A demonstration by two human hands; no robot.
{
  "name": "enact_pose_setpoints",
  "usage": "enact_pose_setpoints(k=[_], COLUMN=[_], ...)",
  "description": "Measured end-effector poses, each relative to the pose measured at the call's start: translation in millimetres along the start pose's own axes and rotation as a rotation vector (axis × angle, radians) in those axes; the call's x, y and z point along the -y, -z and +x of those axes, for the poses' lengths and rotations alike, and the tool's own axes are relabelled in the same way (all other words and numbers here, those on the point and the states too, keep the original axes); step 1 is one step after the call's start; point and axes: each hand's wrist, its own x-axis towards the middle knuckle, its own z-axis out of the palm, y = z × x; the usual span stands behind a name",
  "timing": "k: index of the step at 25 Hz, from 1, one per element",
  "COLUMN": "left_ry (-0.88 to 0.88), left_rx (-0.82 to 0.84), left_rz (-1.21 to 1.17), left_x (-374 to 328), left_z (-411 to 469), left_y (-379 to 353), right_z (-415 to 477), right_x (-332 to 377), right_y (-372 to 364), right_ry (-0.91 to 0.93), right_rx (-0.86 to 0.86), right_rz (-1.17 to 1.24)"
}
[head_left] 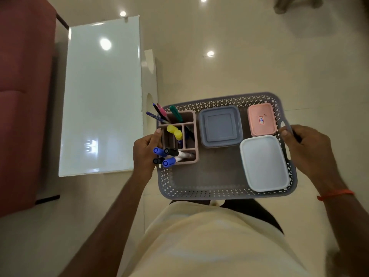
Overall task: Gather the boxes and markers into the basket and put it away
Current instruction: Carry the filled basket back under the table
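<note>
Item: basket (225, 193), grey, perforated, held in the air between the two hands, in front of the person's body and above the floor (239, 56).
Long axis: runs straight from one hand to the other, and the basket sits about level.
Left hand (144, 151): grips the left short end with the thumb laid over the rim. The fingers below are hidden and probably curl under the handle.
Right hand (307, 150): closed round the right handle slot, thumb on top.
Contents by the left hand: a pink organiser (196, 136) with markers (169, 156) standing and leaning in it.
Contents midway: a grey box (220, 125).
Contents by the right hand: a pink box (262, 121) farther from the body and a white box (264, 162) nearer the body.
Stage, as judged: gathering looks finished and putting away remains.
Nearest surface (101, 96): a glass top to the outside of the left hand, so the left hand is the nearer one.
Destination: not in view.
</note>
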Motion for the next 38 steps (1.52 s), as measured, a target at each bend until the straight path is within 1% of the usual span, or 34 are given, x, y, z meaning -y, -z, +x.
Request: enact_pose_setpoints(k=[7, 11, 14, 17, 21, 25, 29, 32, 36, 38], left_ry=[0.068, 0.114, 0.168, 0.185, 0.211, 0.252, 0.258, 0.319, 0.378, 0.421], left_rx=[-0.110, -0.235, -0.343, -0.425, -0.552, -0.640, -0.690, -0.767, -0.861, -0.906], left_rz=[-0.091, -0.140, -0.287, -0.374, -0.438, -0.472, -0.382, -0.368, -0.429, -0.416], left_x=[-16.3, -31.3, -40.3, -56.0, -71.0, -74.4, -70.1, -68.8, -65.1, -62.4], left_z=[10.7, 19.6, 21.5, 23.4, 28.5, 34.5, 51.5, 63.0, 77.3, 85.3], left_y=[-20.7, -51.1, -79.4, -107.5, -133.1, -145.4, -151.4, -151.9, -144.0, -139.3], right_z=[86.7, 148.5, 196.5, 241.0, 287.8, 324.7, 356.2, 374.2, 395.5, 408.1], right_x=[5.9, 5.9, 5.6, 7.6, 14.2, 26.5, 45.6, 67.9, 105.1, 121.9], right_y=[7.2, 13.3, 26.0, 38.3, 42.0, 29.3, 6.2, -7.8, -27.7, -45.4], right_ry=[0.090, 0.186, 0.283, 0.379, 0.439, 0.495, 0.550, 0.593, 0.654, 0.692], right_rx=[0.107, 0.205, 0.275, 0.296, 0.350, 0.421, 0.487, 0.526, 0.562, 0.586], right_rz=[0.002, -0.020, -0.035, -0.049, -0.043, -0.067, -0.102, -0.117, -0.121, -0.185])
